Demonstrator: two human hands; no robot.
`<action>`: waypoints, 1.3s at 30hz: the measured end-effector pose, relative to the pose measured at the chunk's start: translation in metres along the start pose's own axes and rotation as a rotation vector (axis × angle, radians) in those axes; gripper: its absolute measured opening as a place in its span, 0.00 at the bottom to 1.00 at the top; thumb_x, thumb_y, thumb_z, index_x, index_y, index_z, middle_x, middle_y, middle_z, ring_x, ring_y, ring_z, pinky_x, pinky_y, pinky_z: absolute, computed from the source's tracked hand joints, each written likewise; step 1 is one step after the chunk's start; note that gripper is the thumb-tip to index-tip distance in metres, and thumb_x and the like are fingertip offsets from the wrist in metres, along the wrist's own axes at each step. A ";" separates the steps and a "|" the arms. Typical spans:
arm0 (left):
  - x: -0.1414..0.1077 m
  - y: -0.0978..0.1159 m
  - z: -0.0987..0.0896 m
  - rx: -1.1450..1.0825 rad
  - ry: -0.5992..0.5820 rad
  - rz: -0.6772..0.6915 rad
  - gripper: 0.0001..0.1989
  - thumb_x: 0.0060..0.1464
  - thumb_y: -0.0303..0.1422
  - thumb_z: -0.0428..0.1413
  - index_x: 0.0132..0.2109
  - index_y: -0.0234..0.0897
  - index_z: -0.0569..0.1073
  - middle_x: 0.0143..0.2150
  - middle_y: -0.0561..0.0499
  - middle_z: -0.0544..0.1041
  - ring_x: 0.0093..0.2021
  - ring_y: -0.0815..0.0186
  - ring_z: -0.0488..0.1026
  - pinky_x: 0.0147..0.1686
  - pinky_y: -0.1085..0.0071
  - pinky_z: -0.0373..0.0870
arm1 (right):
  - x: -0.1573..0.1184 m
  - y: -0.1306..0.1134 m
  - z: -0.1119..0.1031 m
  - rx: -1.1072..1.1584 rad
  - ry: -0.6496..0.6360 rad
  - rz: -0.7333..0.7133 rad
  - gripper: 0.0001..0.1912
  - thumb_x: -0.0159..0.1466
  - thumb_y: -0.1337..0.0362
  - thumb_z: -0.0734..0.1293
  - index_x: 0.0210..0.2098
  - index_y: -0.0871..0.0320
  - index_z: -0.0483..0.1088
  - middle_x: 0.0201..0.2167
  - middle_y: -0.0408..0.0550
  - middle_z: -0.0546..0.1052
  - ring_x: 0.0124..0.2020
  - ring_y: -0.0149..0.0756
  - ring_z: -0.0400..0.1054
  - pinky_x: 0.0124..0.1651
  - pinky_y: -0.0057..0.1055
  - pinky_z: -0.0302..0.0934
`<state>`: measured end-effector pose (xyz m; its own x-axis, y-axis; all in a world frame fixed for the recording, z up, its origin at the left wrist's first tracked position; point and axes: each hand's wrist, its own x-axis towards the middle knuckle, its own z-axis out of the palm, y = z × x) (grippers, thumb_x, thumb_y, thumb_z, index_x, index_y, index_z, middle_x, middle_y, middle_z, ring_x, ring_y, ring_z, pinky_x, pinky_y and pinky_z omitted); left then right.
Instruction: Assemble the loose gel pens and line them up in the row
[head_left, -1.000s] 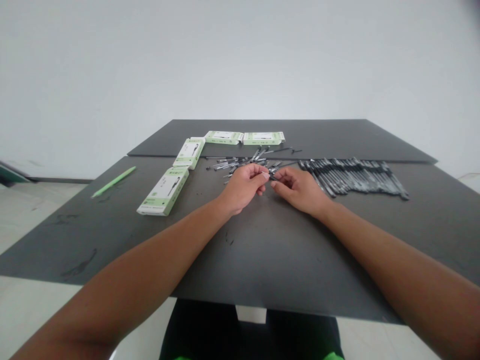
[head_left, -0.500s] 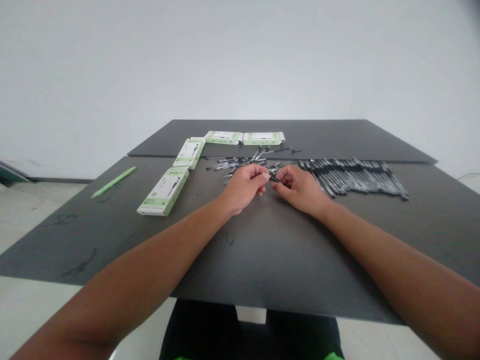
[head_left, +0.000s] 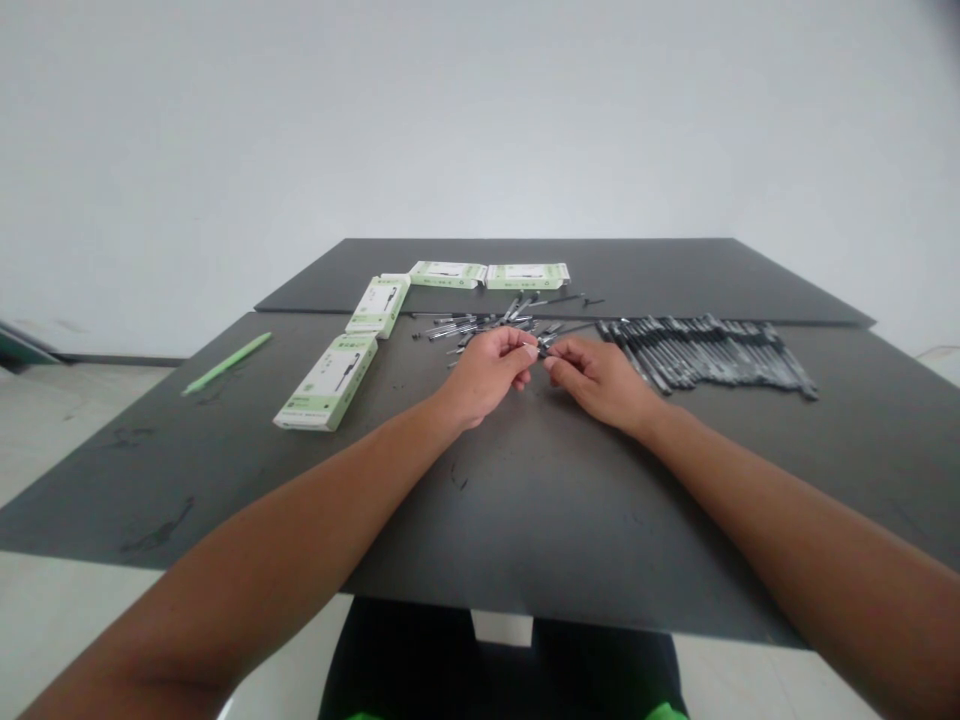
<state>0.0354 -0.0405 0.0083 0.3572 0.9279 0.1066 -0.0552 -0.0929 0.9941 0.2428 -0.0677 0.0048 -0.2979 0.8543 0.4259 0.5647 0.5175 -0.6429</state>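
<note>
My left hand [head_left: 495, 370] is closed in a pinch in the middle of the table, its thumb and forefinger on a small pen [head_left: 541, 351]. Facing it, my right hand [head_left: 600, 378] pinches the pen's black end from the right. Most of the pen is hidden by my fingers, so its exact parts cannot be made out. Just beyond my hands lies a loose heap of clear and black pen parts [head_left: 457, 326]. To the right of my right hand is a row of clear black pens [head_left: 712, 355], laid closely side by side.
Green-and-white pen boxes lie to the left, a near one [head_left: 328, 385] and a farther one [head_left: 379, 305]. Two more boxes, one left [head_left: 448, 275] and one right [head_left: 529, 277], lie at the back. A green pen [head_left: 227, 364] rests near the left edge of the dark table [head_left: 570, 520].
My right fingers have moved slightly left, closer to my left fingertips, and less of the black pen piece shows between them. My left hand has hardly moved.
</note>
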 end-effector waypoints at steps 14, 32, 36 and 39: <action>-0.001 0.000 0.001 -0.001 0.006 -0.002 0.04 0.64 0.29 0.62 0.45 0.33 0.78 0.30 0.54 0.76 0.27 0.72 0.72 0.29 0.74 0.71 | -0.002 0.021 0.012 0.101 0.079 0.070 0.12 0.68 0.56 0.75 0.42 0.51 0.69 0.33 0.45 0.77 0.30 0.38 0.68 0.34 0.37 0.64; -0.001 0.001 0.001 -0.004 0.002 -0.017 0.04 0.64 0.28 0.62 0.45 0.33 0.77 0.31 0.54 0.76 0.27 0.73 0.72 0.29 0.75 0.70 | -0.001 0.006 0.003 0.040 0.015 0.042 0.11 0.74 0.55 0.69 0.38 0.53 0.72 0.31 0.45 0.78 0.32 0.39 0.69 0.37 0.36 0.61; -0.001 0.001 0.001 -0.003 0.002 -0.022 0.04 0.64 0.27 0.61 0.46 0.32 0.77 0.31 0.54 0.77 0.27 0.73 0.72 0.29 0.75 0.70 | 0.000 0.001 0.001 -0.011 0.001 0.012 0.13 0.76 0.56 0.66 0.35 0.54 0.72 0.31 0.45 0.78 0.32 0.38 0.70 0.38 0.35 0.60; -0.001 0.001 0.002 -0.010 0.002 -0.015 0.04 0.64 0.27 0.61 0.46 0.33 0.77 0.32 0.54 0.77 0.27 0.73 0.72 0.29 0.74 0.71 | 0.000 -0.003 -0.001 0.000 -0.017 0.009 0.15 0.77 0.56 0.65 0.35 0.54 0.72 0.30 0.45 0.78 0.32 0.38 0.70 0.39 0.35 0.60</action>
<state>0.0364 -0.0422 0.0089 0.3566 0.9298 0.0917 -0.0595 -0.0754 0.9954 0.2421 -0.0693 0.0078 -0.3059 0.8599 0.4087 0.5677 0.5093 -0.6468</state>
